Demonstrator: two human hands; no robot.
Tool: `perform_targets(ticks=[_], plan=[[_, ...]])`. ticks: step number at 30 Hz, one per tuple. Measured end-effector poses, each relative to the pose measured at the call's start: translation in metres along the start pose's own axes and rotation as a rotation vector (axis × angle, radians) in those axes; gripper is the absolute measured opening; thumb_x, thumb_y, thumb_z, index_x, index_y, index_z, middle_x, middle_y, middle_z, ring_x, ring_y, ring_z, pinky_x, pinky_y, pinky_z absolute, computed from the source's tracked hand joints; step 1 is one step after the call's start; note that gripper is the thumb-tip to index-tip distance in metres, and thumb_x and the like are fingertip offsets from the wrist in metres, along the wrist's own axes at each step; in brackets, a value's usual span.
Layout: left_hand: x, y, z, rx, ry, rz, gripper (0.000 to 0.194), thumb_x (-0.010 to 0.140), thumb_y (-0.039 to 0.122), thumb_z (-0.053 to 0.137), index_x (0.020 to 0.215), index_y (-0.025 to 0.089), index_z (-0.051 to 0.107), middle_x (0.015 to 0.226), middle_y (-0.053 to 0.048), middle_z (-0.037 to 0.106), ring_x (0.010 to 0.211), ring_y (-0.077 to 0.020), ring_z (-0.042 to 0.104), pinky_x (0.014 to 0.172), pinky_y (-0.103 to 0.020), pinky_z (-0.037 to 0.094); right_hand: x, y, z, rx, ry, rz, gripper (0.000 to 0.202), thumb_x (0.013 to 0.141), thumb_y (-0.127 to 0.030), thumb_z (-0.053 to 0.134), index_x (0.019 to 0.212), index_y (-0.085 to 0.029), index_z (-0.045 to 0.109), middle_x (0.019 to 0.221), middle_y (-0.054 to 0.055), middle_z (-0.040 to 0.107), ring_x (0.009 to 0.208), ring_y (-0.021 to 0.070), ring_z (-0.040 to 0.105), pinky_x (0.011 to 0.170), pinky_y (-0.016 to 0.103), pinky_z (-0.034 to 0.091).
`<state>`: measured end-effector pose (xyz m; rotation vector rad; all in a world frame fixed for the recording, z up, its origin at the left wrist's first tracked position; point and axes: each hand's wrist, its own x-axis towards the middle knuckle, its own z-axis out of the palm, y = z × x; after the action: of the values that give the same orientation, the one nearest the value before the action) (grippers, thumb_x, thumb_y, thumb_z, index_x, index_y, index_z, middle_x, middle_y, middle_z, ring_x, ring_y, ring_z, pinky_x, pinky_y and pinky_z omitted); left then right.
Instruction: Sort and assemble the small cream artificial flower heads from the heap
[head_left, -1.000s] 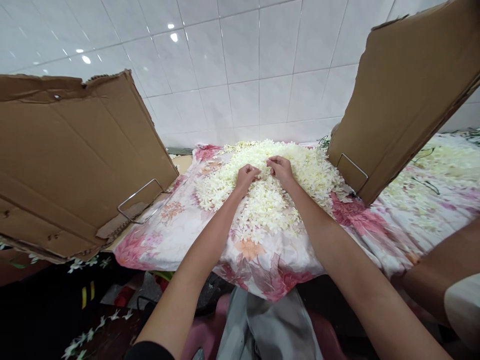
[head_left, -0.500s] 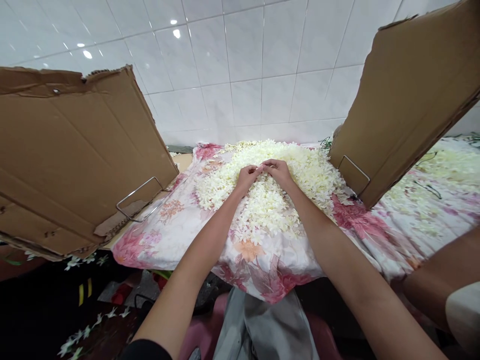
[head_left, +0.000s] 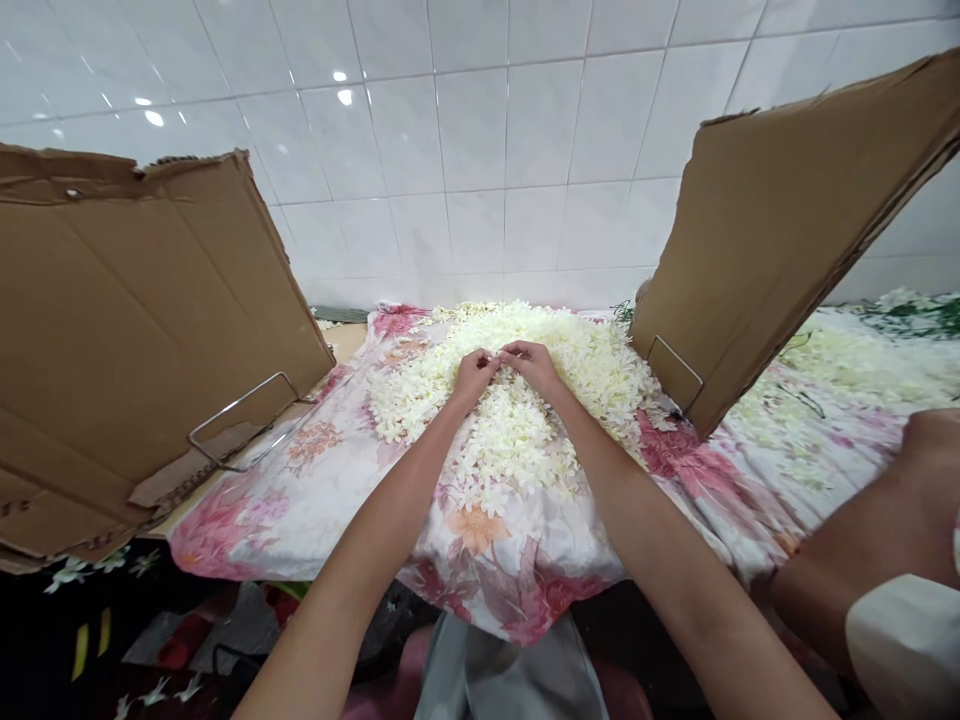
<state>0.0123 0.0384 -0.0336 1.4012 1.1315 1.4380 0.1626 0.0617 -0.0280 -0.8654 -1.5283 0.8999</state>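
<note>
A wide heap of small white and pale-yellow flowers (head_left: 517, 430) lies on a floral-printed cloth (head_left: 315, 510). Above the heap's middle, my left hand (head_left: 475, 374) and my right hand (head_left: 531, 364) meet with fingertips pinched together. Both are closed, the thumbs and index fingers nearly touching. Whatever sits between the fingertips is too small to make out, though it looks pale like the blossoms around it. My forearms reach over the near part of the heap and the cloth.
Upright cardboard panels stand on the left (head_left: 150, 330) and right (head_left: 780, 220), each with a wire bracket at its base. A tiled wall (head_left: 472, 130) rises behind. Beyond the right panel are more flowers (head_left: 795, 430) and another person's arm (head_left: 885, 540).
My head view has shifted, so the scene sits slightly lower and further left. My hands stay pinched together over the heap, with little visible change.
</note>
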Motion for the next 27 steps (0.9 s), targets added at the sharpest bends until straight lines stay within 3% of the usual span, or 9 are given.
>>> perform_targets(ticks=[8,12,14,18,21,24,27], plan=[[0.001,0.003,-0.001,-0.009,0.035,-0.051,0.054,0.066,0.06,0.089,0.066,0.02,0.053,0.059,0.003,0.056,0.054,-0.0095,0.049,0.053,-0.022,0.038,-0.005,-0.006,0.0,-0.254,-0.052,-0.089,0.054,0.084,-0.072,0.062,0.072,-0.02,0.071,0.07,0.003,0.067,0.07,0.0179,0.057,0.064,0.029,0.043],[0.001,0.0,-0.001,0.096,0.109,-0.054,0.058,0.078,0.066,0.08,0.061,0.02,0.048,0.053,0.003,0.05,0.052,-0.0094,0.045,0.053,-0.022,0.035,-0.004,-0.003,0.002,-0.185,-0.046,-0.054,0.061,0.079,-0.079,0.066,0.068,-0.019,0.068,0.066,0.003,0.064,0.066,0.0164,0.054,0.062,0.029,0.041],[0.001,-0.002,-0.001,0.097,0.087,-0.035,0.056,0.083,0.065,0.077,0.063,0.02,0.05,0.055,0.003,0.05,0.053,-0.0094,0.044,0.053,-0.022,0.034,-0.002,-0.001,0.002,-0.097,-0.04,-0.059,0.061,0.072,-0.079,0.073,0.071,-0.019,0.07,0.07,0.004,0.067,0.066,0.0164,0.054,0.063,0.029,0.042],[-0.002,-0.003,-0.002,0.047,-0.012,0.004,0.05,0.092,0.061,0.069,0.068,0.019,0.055,0.061,0.002,0.053,0.058,-0.0097,0.046,0.06,-0.024,0.038,0.0,0.004,0.003,-0.008,0.022,-0.072,0.056,0.067,-0.072,0.081,0.076,-0.017,0.075,0.073,0.005,0.069,0.061,0.0146,0.05,0.058,0.03,0.037],[-0.004,0.001,-0.001,0.067,-0.04,-0.005,0.05,0.09,0.056,0.073,0.064,0.019,0.049,0.061,0.003,0.049,0.059,-0.0098,0.045,0.061,-0.024,0.039,-0.002,0.006,0.001,-0.077,0.072,-0.062,0.045,0.072,-0.062,0.08,0.076,-0.017,0.075,0.069,0.003,0.068,0.058,0.0137,0.047,0.057,0.03,0.036],[-0.005,0.004,0.0,0.073,-0.025,-0.023,0.045,0.09,0.047,0.072,0.063,0.019,0.049,0.06,0.003,0.048,0.059,-0.0099,0.045,0.061,-0.023,0.038,-0.005,0.006,0.0,-0.232,0.058,-0.074,0.025,0.08,-0.043,0.076,0.076,-0.019,0.075,0.075,0.004,0.07,0.065,0.0169,0.054,0.065,0.032,0.043],[-0.005,0.005,0.001,0.049,-0.024,-0.041,0.039,0.09,0.043,0.069,0.064,0.019,0.051,0.06,0.003,0.049,0.059,-0.01,0.047,0.059,-0.022,0.038,-0.006,-0.004,0.004,-0.392,0.161,-0.113,0.01,0.084,-0.028,0.071,0.088,-0.02,0.077,0.095,0.007,0.072,0.078,0.0207,0.06,0.079,0.038,0.049]])
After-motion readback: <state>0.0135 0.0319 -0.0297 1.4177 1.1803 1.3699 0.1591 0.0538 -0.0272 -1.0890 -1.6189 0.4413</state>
